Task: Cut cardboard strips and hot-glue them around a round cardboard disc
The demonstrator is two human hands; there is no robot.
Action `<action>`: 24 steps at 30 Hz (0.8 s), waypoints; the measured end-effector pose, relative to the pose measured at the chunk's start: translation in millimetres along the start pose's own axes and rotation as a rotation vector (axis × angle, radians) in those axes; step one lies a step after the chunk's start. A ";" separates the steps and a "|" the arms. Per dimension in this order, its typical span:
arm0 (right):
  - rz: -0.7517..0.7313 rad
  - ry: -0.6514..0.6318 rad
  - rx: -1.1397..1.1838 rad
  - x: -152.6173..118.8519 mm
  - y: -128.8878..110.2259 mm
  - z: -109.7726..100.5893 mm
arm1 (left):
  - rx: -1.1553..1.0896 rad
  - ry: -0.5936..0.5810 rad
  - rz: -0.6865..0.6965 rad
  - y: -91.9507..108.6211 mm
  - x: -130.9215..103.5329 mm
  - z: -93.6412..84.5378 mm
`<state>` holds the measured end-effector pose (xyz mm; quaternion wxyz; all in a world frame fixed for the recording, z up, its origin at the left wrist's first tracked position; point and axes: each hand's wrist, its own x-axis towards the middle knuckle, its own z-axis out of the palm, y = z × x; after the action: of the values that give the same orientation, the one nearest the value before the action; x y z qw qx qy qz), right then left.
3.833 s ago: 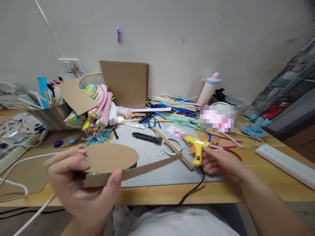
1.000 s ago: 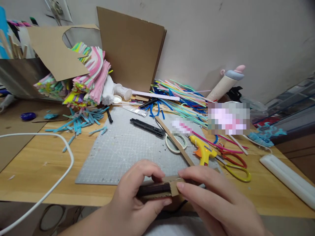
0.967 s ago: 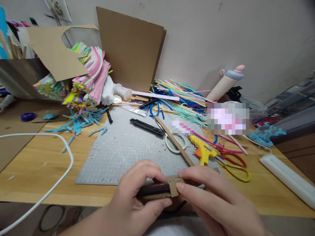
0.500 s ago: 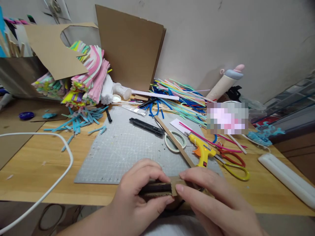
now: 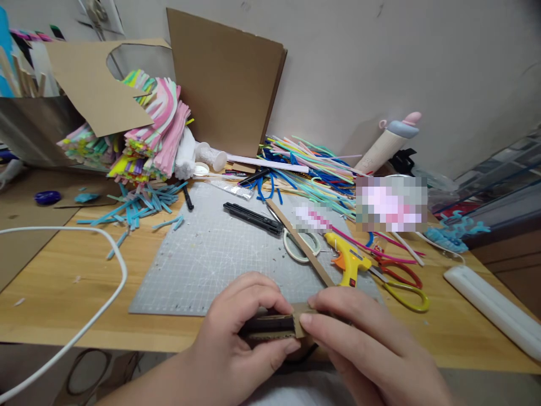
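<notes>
Low at the table's front edge, a small brown cardboard piece (image 5: 298,326) is held between both hands. Its ridged cut edges face up, with a dark hollow between its layers on the left. My left hand (image 5: 245,332) is closed round the left part, thumb below and fingers above. My right hand (image 5: 359,332) pinches the right end, fingertips pressing a folded flap. Its far right portion is hidden by my fingers. Just beyond the right hand lie a cardboard strip (image 5: 310,256) and a yellow glue gun (image 5: 350,259).
A grey cutting mat (image 5: 186,270) bears a black utility knife (image 5: 252,219) and a tape roll (image 5: 291,248). Scissors (image 5: 408,296) lie right, near a white bar (image 5: 490,307). Pipe cleaners (image 5: 313,163) are heaped behind. A white cable (image 5: 114,287) loops at left.
Both hands keep their hold on the cardboard piece and barely shift. The view has moved very slightly; the things on the table stay where they were.
</notes>
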<state>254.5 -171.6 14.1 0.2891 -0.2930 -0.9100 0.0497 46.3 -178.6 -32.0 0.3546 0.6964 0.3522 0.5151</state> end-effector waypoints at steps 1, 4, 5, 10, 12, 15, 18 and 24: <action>0.002 -0.013 -0.005 -0.8 0.1 -0.4 | -0.002 -0.004 -0.004 -0.1 -0.4 0.0; 0.001 -0.034 -0.017 -0.4 -0.1 -2.3 | -0.013 -0.010 -0.011 0.5 -1.0 0.2; -0.002 -0.036 -0.023 0.7 -0.6 -3.0 | -0.016 -0.012 -0.014 1.1 -0.8 0.2; 0.023 -0.035 -0.042 8.5 -4.8 -6.1 | -0.015 -0.020 -0.024 3.8 0.9 0.2; 0.026 -0.029 -0.039 9.4 -5.6 -6.6 | -0.015 -0.020 -0.025 3.9 1.3 0.3; 0.033 -0.028 -0.039 7.1 -5.2 -6.5 | -0.021 -0.020 -0.022 2.9 1.0 0.5; 0.044 -0.042 -0.025 3.5 -4.2 -6.3 | -0.027 -0.026 -0.017 2.2 0.3 0.7; 0.024 -0.038 -0.018 4.1 -2.1 -6.2 | -0.011 -0.014 -0.019 4.4 0.9 1.1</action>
<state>254.2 -171.5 21.8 0.2685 -0.3054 -0.9122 0.0504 48.1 -180.2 -28.0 0.3658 0.6946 0.3533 0.5089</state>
